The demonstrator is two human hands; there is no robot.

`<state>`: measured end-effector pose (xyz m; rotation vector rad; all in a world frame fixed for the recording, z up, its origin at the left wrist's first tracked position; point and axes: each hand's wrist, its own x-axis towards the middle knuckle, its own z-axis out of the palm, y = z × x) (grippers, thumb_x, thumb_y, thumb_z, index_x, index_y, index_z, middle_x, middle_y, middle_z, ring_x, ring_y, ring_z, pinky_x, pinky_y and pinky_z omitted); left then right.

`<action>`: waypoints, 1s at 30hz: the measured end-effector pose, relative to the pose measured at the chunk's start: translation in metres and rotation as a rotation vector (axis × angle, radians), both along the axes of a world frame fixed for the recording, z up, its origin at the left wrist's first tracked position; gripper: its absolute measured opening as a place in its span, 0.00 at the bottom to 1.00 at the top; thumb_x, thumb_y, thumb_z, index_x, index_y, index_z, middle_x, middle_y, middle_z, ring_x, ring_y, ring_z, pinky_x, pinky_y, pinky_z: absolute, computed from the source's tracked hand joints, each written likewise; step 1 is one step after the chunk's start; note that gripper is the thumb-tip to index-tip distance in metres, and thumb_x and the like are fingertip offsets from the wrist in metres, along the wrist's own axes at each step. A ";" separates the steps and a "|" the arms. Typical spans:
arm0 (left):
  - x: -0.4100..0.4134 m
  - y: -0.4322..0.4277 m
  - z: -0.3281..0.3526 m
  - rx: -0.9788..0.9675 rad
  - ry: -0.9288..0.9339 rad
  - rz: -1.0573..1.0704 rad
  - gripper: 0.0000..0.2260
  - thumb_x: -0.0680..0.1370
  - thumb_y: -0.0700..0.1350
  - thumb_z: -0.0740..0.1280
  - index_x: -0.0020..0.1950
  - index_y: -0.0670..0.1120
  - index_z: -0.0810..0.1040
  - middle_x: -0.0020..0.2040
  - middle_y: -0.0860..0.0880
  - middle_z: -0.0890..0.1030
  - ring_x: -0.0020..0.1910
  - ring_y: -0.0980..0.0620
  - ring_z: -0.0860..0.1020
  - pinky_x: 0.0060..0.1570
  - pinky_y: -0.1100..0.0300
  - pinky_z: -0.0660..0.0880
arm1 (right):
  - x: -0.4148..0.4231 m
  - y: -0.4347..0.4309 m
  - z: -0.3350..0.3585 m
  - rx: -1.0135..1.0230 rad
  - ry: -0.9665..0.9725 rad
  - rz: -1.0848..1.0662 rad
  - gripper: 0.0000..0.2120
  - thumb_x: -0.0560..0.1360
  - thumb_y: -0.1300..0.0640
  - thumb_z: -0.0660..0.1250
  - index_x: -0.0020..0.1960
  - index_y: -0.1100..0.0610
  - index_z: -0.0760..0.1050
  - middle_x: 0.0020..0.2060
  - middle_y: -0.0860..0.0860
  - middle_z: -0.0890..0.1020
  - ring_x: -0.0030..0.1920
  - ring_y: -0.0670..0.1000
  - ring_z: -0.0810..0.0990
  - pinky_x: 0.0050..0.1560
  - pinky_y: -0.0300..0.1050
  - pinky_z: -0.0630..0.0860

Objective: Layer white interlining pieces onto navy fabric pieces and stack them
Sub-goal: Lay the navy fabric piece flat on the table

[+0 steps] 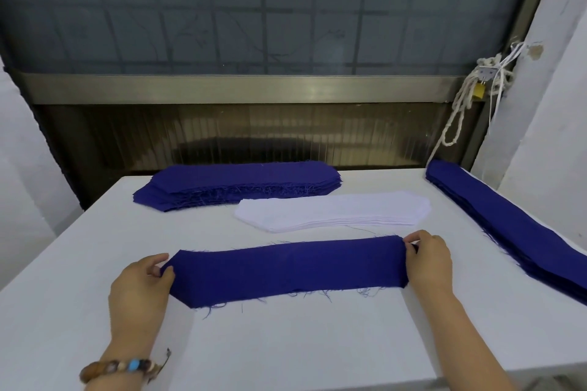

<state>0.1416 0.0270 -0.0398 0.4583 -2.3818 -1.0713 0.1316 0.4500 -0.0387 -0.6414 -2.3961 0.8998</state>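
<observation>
A long navy fabric piece with frayed edges lies stretched across the white table in front of me. My left hand pinches its left end. My right hand pinches its right end. Just behind it lies a stack of white interlining pieces. A thick pile of navy pieces sits at the back left. Another navy stack runs along the table's right edge.
The white table ends at a dark window wall at the back. A white rope hangs at the back right beside a pale wall. A beaded bracelet is on my left wrist.
</observation>
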 end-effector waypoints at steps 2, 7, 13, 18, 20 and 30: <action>0.000 0.000 0.000 0.000 -0.024 -0.008 0.11 0.76 0.37 0.68 0.57 0.42 0.82 0.41 0.46 0.79 0.41 0.44 0.77 0.45 0.53 0.72 | 0.000 0.000 0.000 -0.006 0.001 -0.002 0.07 0.78 0.66 0.60 0.52 0.64 0.77 0.49 0.60 0.74 0.40 0.54 0.72 0.42 0.44 0.68; -0.001 0.001 -0.001 -0.025 -0.024 -0.003 0.10 0.77 0.36 0.68 0.57 0.40 0.83 0.43 0.44 0.80 0.42 0.44 0.77 0.46 0.54 0.72 | -0.001 -0.001 -0.001 -0.026 0.014 -0.029 0.08 0.78 0.68 0.59 0.51 0.64 0.76 0.48 0.60 0.72 0.40 0.57 0.73 0.42 0.45 0.68; 0.001 0.002 -0.002 -0.007 0.016 0.008 0.10 0.77 0.35 0.65 0.56 0.42 0.82 0.43 0.44 0.80 0.41 0.45 0.78 0.45 0.54 0.72 | -0.001 -0.001 -0.003 -0.027 0.011 -0.043 0.09 0.78 0.69 0.57 0.51 0.65 0.75 0.45 0.56 0.68 0.40 0.57 0.72 0.42 0.45 0.67; 0.000 0.003 -0.001 -0.042 0.009 0.009 0.10 0.77 0.35 0.65 0.53 0.44 0.83 0.43 0.44 0.80 0.41 0.45 0.78 0.43 0.54 0.71 | -0.002 -0.001 -0.005 -0.013 0.033 -0.046 0.09 0.77 0.71 0.57 0.50 0.65 0.76 0.45 0.56 0.68 0.39 0.57 0.72 0.41 0.44 0.66; 0.000 0.002 -0.001 -0.054 0.008 -0.009 0.11 0.76 0.33 0.64 0.53 0.44 0.84 0.43 0.43 0.80 0.41 0.44 0.78 0.43 0.54 0.72 | -0.002 0.000 -0.006 -0.009 0.037 -0.050 0.10 0.77 0.72 0.57 0.49 0.64 0.76 0.46 0.58 0.70 0.39 0.56 0.71 0.40 0.43 0.66; 0.000 0.008 0.002 -0.283 0.005 -0.199 0.10 0.77 0.40 0.69 0.57 0.49 0.83 0.54 0.51 0.80 0.53 0.51 0.75 0.53 0.52 0.71 | 0.002 -0.006 0.001 0.185 0.003 0.083 0.06 0.78 0.64 0.63 0.48 0.59 0.79 0.47 0.55 0.74 0.48 0.53 0.67 0.49 0.46 0.69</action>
